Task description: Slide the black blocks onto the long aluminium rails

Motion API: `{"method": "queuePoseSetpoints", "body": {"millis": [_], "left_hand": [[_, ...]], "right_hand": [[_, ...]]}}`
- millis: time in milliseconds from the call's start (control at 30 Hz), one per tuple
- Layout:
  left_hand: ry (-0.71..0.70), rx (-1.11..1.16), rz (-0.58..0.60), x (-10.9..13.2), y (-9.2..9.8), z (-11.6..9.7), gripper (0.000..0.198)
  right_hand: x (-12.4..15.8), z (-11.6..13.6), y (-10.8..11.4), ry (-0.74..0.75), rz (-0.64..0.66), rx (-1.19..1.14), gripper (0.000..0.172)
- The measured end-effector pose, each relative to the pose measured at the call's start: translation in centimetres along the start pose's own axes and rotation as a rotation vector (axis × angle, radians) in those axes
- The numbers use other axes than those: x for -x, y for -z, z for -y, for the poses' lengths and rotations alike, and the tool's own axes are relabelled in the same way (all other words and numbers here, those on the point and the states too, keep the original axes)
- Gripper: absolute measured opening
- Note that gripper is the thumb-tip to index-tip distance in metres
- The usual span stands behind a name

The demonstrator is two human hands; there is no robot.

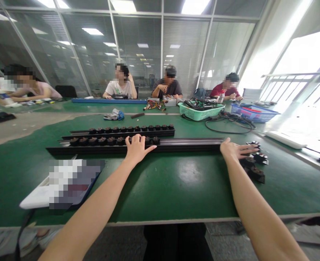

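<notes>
A long black rail lies across the green table, with a row of black parts in its left half. My left hand rests over this row near the rail's middle, fingers spread on the parts and the rail. My right hand is at the rail's right end, its fingers stretched out over loose black parts that lie beside that end. Nothing can be seen gripped in it. Behind the first rail, a second rail holds a similar row of black parts.
A white device and dark pad lie at the front left. Toward the back are a crumpled cloth, a green basket of cables, a blue basket and a black cable. Several people sit across the table.
</notes>
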State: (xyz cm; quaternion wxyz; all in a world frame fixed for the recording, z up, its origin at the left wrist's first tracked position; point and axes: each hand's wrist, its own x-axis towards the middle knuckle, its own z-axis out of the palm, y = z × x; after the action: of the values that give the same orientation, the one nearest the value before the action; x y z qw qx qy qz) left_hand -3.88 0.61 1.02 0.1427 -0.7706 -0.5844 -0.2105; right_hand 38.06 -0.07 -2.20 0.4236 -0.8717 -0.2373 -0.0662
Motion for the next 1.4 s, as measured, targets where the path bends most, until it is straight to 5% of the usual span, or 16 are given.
{"method": "queuePoseSetpoints", "body": {"millis": [100,400,767,1067,1267,1400], "left_hand": [[-0.002,0.001,-0.002,0.1,0.0,0.1,0.075],[0.002,0.005,-0.008,0.1,0.0,0.0,0.076],[0.001,0.001,-0.017,0.1,-0.4,0.2,0.077],[-0.006,-0.004,-0.055,0.3,-0.5,0.3,0.076],[-0.010,-0.022,-0.072,0.5,-0.1,0.5,0.063],[-0.021,-0.056,-0.083,0.8,0.2,0.5,0.053]], "right_hand": [[0.0,0.2,0.1,-0.053,-0.093,0.036,0.077],[2.0,2.2,1.5,0.358,-0.093,-0.021,0.077],[11.5,7.6,2.4,1.046,0.135,-0.155,0.075],[19.3,9.0,2.2,1.517,0.422,-0.133,0.071],[21.2,10.7,1.8,1.553,0.452,-0.148,0.066],[22.7,14.1,0.3,1.335,0.451,-0.148,0.060]]}}
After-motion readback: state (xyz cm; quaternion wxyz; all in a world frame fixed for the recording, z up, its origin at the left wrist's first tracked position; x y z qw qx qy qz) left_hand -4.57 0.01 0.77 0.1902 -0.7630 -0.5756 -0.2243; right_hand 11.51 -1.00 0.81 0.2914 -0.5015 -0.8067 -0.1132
